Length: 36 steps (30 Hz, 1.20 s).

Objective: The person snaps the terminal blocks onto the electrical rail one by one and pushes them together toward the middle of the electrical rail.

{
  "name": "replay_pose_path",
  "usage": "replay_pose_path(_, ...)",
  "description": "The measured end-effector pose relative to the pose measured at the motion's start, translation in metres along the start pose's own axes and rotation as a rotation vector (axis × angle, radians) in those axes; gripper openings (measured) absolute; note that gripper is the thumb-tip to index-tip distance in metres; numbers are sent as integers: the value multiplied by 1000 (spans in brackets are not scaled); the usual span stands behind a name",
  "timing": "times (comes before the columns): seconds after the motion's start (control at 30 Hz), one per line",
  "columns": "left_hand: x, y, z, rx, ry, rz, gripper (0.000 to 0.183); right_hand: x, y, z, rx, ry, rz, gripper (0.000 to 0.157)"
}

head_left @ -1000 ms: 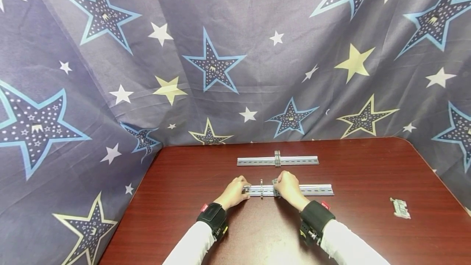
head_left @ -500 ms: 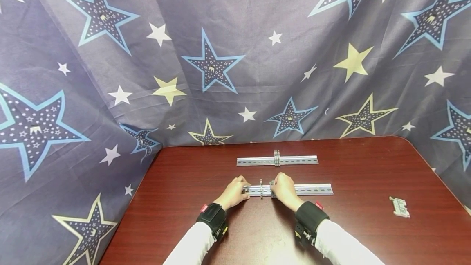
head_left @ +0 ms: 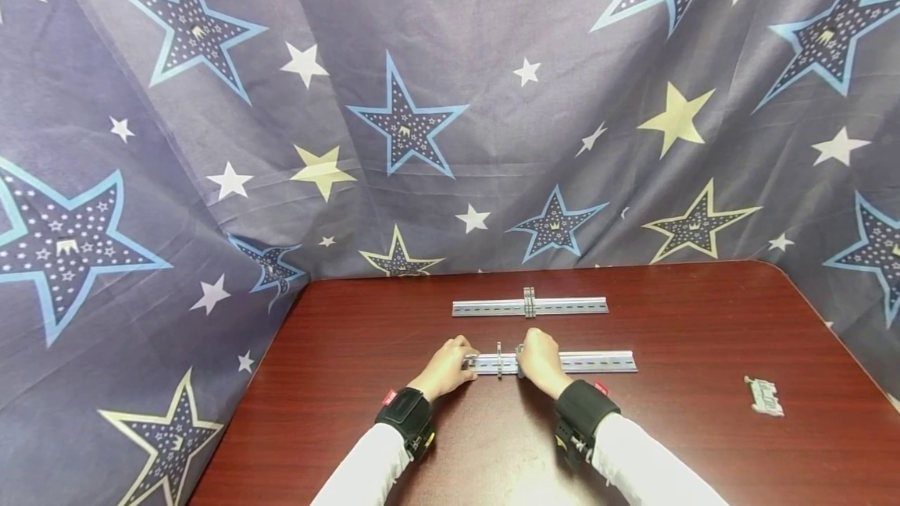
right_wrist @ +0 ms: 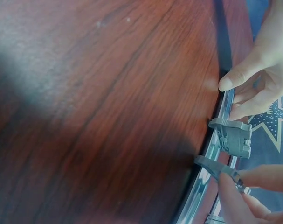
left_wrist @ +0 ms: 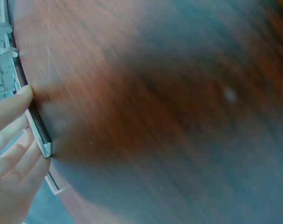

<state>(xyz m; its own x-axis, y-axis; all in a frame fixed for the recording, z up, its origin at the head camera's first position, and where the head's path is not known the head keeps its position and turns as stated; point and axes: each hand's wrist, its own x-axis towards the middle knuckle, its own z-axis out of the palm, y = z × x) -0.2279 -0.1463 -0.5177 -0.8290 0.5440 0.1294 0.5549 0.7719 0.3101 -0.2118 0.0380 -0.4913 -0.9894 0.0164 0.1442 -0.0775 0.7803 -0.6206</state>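
Observation:
My left hand grips the left end of the near metal DIN rail. In the left wrist view, its thumb lies along the front edge and its fingers are behind. One thin grey terminal block stands across this rail, just right of that hand. Beside it my right hand pinches another grey terminal block between thumb and fingers. In the right wrist view, this held block is tilted against the rail, with a small gap to the standing one. Whether it is seated on the rail, I cannot tell.
Farther back lies a second DIN rail, parallel to the near one, with thin terminal blocks near its middle. A loose pale terminal block lies flat at the right of the brown table. A star-patterned cloth hangs behind.
The right hand has shifted left along the near rail with its terminal block, closer to the standing one, and its wrist has swung left. The left hand stays put.

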Motion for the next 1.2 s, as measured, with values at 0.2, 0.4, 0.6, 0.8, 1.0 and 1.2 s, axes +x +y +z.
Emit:
replay_pose_path(0.2,0,0,1,-6,7,2,28,4,-2,3,-17,-12,15,15)
replay_pose_path(0.4,1,0,3,-3,17,10,28,6,1,6,-57,40,-27,10)
replay_pose_path(0.6,1,0,3,2,20,16,28,8,-3,6,-61,36,-2,9)
replay_pose_path(0.8,0,-1,2,6,11,3,28,12,-11,9,-88,7,42,7)
replay_pose_path(1.0,0,-2,3,0,9,9,28,15,-18,7,-105,-53,125,8)
replay_pose_path(1.2,1,-1,3,6,15,11,28,18,-18,5,-102,-80,159,9)
